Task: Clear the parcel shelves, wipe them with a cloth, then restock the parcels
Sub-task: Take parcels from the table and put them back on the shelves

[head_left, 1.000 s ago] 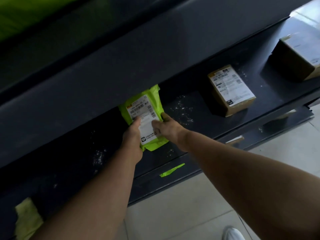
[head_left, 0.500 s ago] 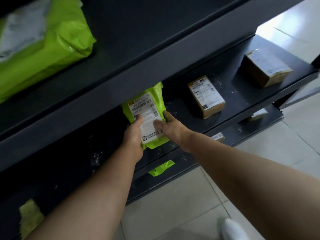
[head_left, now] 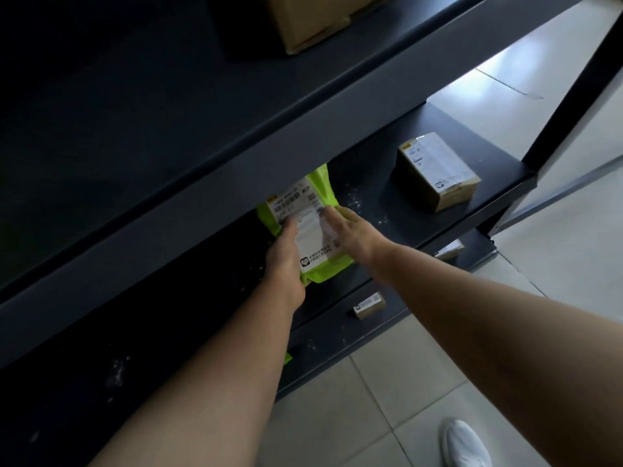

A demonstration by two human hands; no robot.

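Observation:
A lime-green parcel bag (head_left: 328, 188) with a white shipping label lies on the middle dark shelf (head_left: 377, 183), its far end tucked under the shelf above. My left hand (head_left: 286, 257) grips its left edge and my right hand (head_left: 350, 230) grips its right edge, thumbs on the label. To the right on the same shelf stands a small brown cardboard box (head_left: 438, 173) with a white label. White dust specks dot the shelf around the bag.
The upper shelf (head_left: 236, 136) carries a cardboard box (head_left: 313, 21) at the top. The lower shelf holds a small labelled box (head_left: 369, 304), another box (head_left: 450, 249) and a green scrap (head_left: 287, 358). A black upright post (head_left: 573, 92) stands right. Tiled floor and a white shoe (head_left: 467, 444) lie below.
The view has swung right and upward, so the green bag on the upper shelf has left the frame. Both hands stay on the green parcel, which has barely shifted on the shelf.

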